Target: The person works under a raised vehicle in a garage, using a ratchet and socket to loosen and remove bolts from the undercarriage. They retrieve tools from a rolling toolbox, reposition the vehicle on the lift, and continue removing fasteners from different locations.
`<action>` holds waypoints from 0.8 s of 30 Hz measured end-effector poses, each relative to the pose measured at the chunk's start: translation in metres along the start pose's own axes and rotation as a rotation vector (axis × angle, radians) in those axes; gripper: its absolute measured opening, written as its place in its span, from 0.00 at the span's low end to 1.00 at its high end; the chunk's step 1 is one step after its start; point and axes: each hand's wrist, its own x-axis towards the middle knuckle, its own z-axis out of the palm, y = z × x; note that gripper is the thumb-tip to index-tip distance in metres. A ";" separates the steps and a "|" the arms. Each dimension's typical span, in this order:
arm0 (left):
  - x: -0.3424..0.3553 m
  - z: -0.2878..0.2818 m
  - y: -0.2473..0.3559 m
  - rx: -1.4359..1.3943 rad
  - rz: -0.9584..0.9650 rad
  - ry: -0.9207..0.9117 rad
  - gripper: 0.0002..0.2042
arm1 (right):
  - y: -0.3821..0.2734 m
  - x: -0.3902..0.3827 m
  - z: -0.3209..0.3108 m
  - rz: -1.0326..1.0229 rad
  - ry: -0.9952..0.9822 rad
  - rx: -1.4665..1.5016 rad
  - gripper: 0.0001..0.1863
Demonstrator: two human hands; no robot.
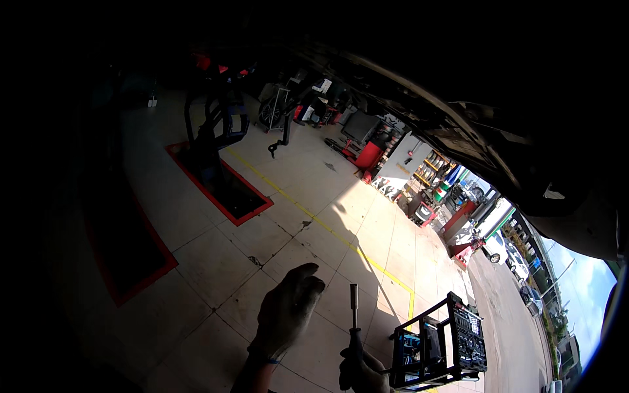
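My left hand (286, 314) is gloved and raised at the lower centre, fingers loosely bent and apart, with nothing visible in them. To its right, my right hand (363, 370), also gloved, grips the dark handle of a socket driver (354, 308), held upright with a metal socket on top. Dark vehicle underbody parts (458, 124) hang overhead across the upper right.
A black tool cart (451, 363) with sockets stands at lower right. Red-edged floor pits (232, 219) lie left, around dark lift frames (232, 121). Red equipment (367, 155), shelving (429, 164) and a lift post (465, 216) stand behind; parked cars (498, 249) line the road outside.
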 end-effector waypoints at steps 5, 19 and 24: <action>0.146 -0.004 0.070 -0.222 0.548 0.163 0.20 | -0.021 0.062 -0.018 -0.029 0.001 -0.127 0.27; 0.380 0.054 0.248 0.865 1.055 1.101 0.06 | -0.069 0.144 -0.031 -0.170 0.030 -0.237 0.24; 0.397 0.056 0.235 0.702 1.327 1.098 0.10 | -0.056 0.164 -0.031 -0.152 -0.007 -0.248 0.25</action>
